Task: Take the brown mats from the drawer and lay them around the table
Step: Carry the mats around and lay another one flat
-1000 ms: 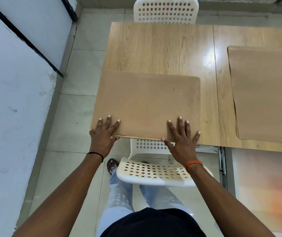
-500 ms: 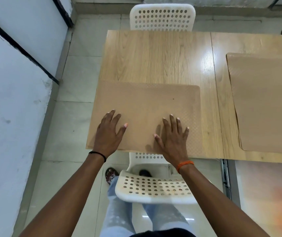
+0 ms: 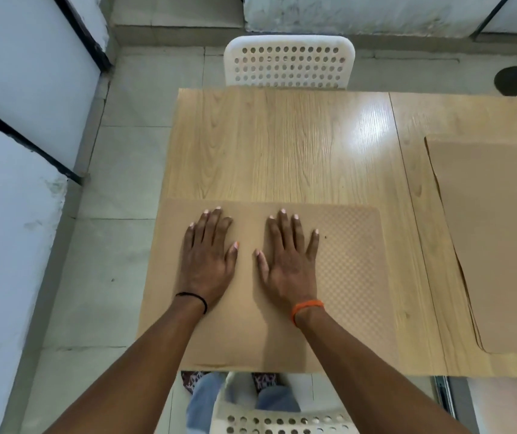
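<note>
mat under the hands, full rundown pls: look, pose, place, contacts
The mat is a thin brown rectangular sheet with rounded corners; a fine checkered texture shows on its right part. It lies flat at the near left end of the wooden table, its left edge jutting past the table's edge. The left hand and right hand rest on it palms down, fingers spread, not gripping. It sits apart from the mat stack to the right.
</note>
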